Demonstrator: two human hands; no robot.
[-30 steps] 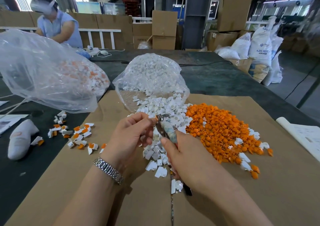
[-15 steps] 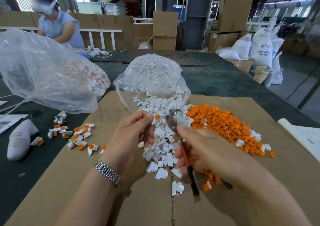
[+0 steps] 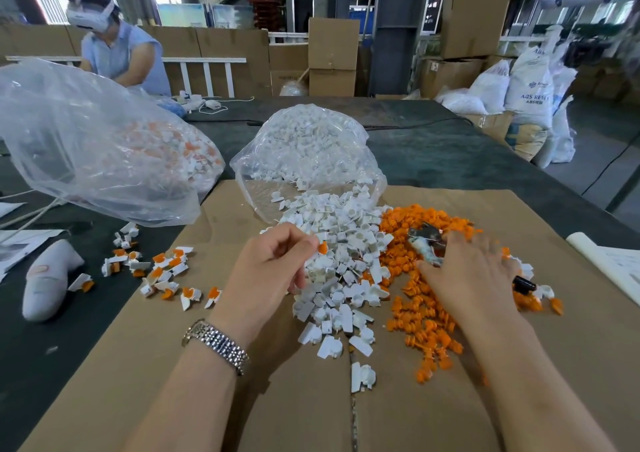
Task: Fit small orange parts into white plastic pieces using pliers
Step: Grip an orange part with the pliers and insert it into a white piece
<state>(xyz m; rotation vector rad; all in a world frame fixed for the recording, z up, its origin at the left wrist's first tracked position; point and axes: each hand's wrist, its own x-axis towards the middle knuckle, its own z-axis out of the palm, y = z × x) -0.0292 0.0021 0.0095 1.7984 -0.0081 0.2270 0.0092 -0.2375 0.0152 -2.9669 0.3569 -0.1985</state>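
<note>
Now the right hand [image 3: 474, 271], gripping the pliers [image 3: 427, 243], has swung away from the left hand [image 3: 273, 264] and out over the orange parts [image 3: 426, 306], likely to fetch the next one. The left hand pinches a white piece with orange fitted [image 3: 320, 248] above the white pieces [image 3: 339, 243], so that unit looks finished.

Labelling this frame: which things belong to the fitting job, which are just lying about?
In the job:
left hand pinching an assembled piece
right hand holding pliers
orange parts
white pieces

Lying about:
white sock-like object
papers
sacks
</note>
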